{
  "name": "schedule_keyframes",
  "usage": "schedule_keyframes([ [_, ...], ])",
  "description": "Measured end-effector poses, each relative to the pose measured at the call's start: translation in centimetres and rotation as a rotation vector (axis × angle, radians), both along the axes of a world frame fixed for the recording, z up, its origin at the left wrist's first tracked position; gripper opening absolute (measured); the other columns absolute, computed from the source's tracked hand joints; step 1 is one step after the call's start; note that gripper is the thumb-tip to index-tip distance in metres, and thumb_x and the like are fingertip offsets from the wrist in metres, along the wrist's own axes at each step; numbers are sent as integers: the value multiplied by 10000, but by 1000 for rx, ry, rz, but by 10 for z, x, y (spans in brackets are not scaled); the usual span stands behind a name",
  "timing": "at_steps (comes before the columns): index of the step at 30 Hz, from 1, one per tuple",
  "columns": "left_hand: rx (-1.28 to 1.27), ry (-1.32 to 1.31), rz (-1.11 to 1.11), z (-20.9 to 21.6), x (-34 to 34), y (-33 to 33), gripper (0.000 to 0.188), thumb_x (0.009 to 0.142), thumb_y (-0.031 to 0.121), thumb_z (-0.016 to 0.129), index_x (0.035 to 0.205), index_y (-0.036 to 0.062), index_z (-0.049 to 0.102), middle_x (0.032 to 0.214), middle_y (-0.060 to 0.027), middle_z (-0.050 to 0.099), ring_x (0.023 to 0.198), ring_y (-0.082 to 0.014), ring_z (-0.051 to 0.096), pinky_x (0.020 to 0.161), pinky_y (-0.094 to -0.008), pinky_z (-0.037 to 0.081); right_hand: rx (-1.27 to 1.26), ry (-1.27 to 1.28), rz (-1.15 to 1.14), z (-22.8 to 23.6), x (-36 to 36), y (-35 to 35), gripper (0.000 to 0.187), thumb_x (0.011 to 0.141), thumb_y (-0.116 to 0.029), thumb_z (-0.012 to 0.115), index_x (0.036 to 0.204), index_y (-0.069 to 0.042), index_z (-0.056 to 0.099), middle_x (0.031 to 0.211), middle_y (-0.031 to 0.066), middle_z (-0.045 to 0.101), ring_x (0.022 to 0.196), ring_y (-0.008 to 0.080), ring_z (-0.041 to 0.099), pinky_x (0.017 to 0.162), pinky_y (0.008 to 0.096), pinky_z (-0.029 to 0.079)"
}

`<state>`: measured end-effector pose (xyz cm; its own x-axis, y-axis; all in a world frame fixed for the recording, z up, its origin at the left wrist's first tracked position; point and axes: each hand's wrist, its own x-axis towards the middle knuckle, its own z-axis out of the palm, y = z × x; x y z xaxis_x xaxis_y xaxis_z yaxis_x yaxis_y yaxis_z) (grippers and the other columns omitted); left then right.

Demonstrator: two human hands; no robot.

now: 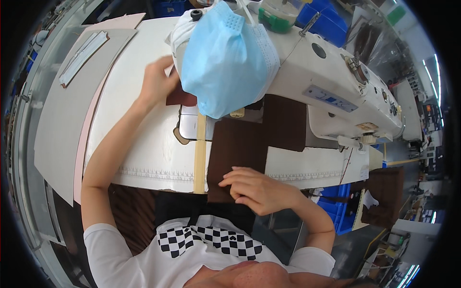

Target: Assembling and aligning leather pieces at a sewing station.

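Observation:
A large dark brown sheet of leather or cloth (240,144) lies across the bed of a white sewing machine (293,72) and reaches over the table's front edge. On its near part rests my right hand (257,191), fingers loosely bent and apart. Up beside the machine's left end, my left hand (159,79) has its fingers curled, the tips partly hidden. A small reddish-brown piece (180,97) shows just below that hand; whether the fingers grip it is unclear. A blue disposable face mask (223,62) covers the machine's head and hides the needle area.
A yellowish tape strip (200,158) runs toward the front edge, crossing a printed ruler (153,174). Grey board (67,115) and a white strip bundle (84,57) lie at left. A green-based container (278,17) stands atop the machine; a blue crate (338,211) is at lower right.

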<state>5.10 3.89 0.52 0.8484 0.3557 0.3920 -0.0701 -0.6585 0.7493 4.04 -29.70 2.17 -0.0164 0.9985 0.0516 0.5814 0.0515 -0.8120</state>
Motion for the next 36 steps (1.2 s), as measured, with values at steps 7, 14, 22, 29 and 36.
schedule_keyframes([
  [7,-197,143,-37,-51,101,74,603,778,428,689,1272,102,574,1179,-192,638,1107,-314,603,952,-373,452,74,-483,-385,-19,-9,34,553,885,-292,642,1340,-32,463,1408,211,426,1311,360,413,1093,440,347],
  [14,-553,-209,270,6,2,113,372,887,187,675,1150,-63,593,1077,-141,675,932,-193,648,831,-319,518,71,-736,-496,-27,35,34,595,886,-308,623,1353,11,437,1406,221,428,1300,367,422,1098,441,340],
  [22,-741,-253,219,49,-200,37,371,918,157,642,1210,-44,530,1167,-118,628,1014,-167,613,885,-311,500,351,-190,-416,19,-36,85,411,844,-88,672,1230,13,573,1219,196,604,1111,341,598,948,380,476],
  [29,-854,142,125,-16,-336,-40,816,929,672,267,1283,-23,507,1244,-114,589,1155,-196,544,994,-338,413,366,18,-96,-11,-140,154,310,750,-51,669,1057,-17,662,952,168,685,798,317,668,684,344,548],
  [36,-1294,625,234,-165,-451,-56,503,885,344,677,1235,6,553,1175,-90,626,1068,-153,592,945,-317,476,607,-405,594,-125,-239,162,356,803,-139,543,1137,-74,646,1214,162,606,1110,288,588,994,424,446],
])
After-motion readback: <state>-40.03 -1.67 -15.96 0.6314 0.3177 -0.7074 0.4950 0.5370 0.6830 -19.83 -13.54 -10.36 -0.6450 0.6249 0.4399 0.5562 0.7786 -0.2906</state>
